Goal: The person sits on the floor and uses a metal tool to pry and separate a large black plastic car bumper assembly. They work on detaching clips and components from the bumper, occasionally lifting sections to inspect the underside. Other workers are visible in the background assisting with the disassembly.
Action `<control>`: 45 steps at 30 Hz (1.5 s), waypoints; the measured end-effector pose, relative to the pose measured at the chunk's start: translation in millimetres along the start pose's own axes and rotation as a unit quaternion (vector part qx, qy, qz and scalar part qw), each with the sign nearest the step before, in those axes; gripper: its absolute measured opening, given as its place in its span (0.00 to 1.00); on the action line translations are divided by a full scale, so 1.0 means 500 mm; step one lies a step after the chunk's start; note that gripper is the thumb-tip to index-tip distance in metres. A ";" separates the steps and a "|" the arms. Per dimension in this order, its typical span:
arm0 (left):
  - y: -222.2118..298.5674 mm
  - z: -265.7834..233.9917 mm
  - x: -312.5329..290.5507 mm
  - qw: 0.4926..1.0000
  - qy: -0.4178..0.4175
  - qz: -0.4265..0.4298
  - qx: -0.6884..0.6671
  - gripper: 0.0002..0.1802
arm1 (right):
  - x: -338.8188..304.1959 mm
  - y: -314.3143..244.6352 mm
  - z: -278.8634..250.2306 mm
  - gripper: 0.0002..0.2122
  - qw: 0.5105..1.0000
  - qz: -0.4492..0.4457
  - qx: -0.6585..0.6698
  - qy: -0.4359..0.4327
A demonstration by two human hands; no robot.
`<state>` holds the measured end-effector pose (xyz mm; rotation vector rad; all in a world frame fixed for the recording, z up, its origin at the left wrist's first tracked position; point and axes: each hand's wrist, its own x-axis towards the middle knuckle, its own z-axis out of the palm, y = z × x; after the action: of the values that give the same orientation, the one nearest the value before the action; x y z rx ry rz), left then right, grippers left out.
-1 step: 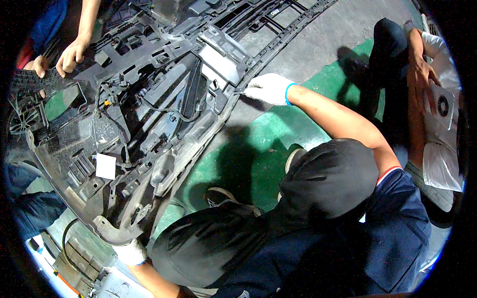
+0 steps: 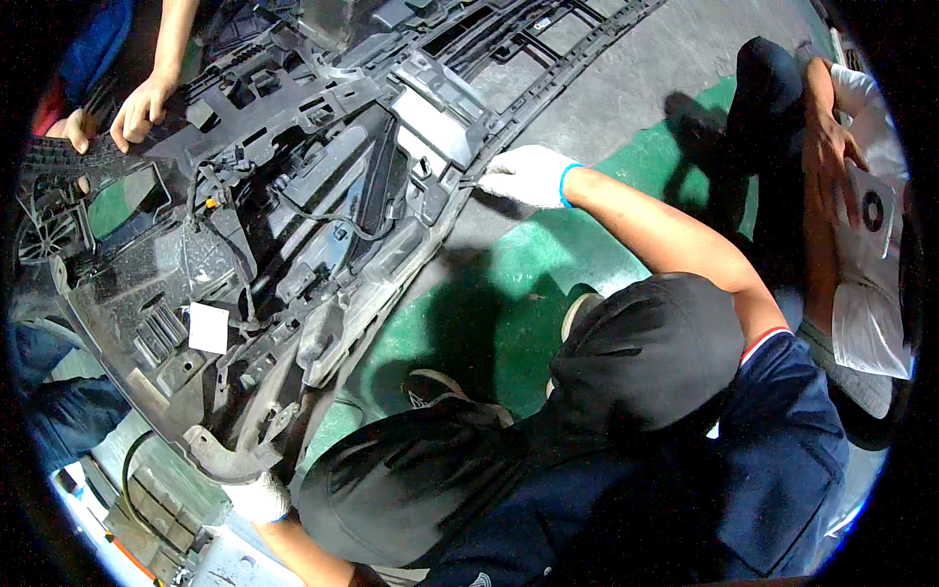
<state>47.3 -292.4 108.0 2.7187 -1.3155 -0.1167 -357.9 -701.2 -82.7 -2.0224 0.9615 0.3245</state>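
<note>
A large car bumper (image 2: 147, 284), dark grey with its ribbed inner side up, stretches from the lower left to the top. Cable runs, brackets and a small white paper square (image 2: 208, 328) show on its inside. My left hand (image 2: 259, 497), in a white glove, is closed on the bumper's near lower corner; the corner covers most of its fingers. With my right hand (image 2: 528, 176), also gloved in white with a blue cuff, I grip the long right-hand edge. Its fingertips press together at the rim, and their undersides are hidden.
At the upper left a co-worker's bare hand (image 2: 143, 112) rests on the bumper's far side, another beside it. A person's hand (image 2: 831, 147) shows at the right, near a white sheet with a black ring (image 2: 873, 209). Green floor (image 2: 440, 323) lies between the bumper and my knees (image 2: 411, 479).
</note>
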 end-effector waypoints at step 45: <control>0.119 -0.024 -0.005 0.825 0.012 -0.238 -0.512 0.41 | 0.148 0.044 -0.147 0.20 0.973 0.161 0.131 0.106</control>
<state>1.1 -326.2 128.0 1.9664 -0.2994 -0.6215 -333.3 -804.7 -90.8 -1.6823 1.3943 0.1442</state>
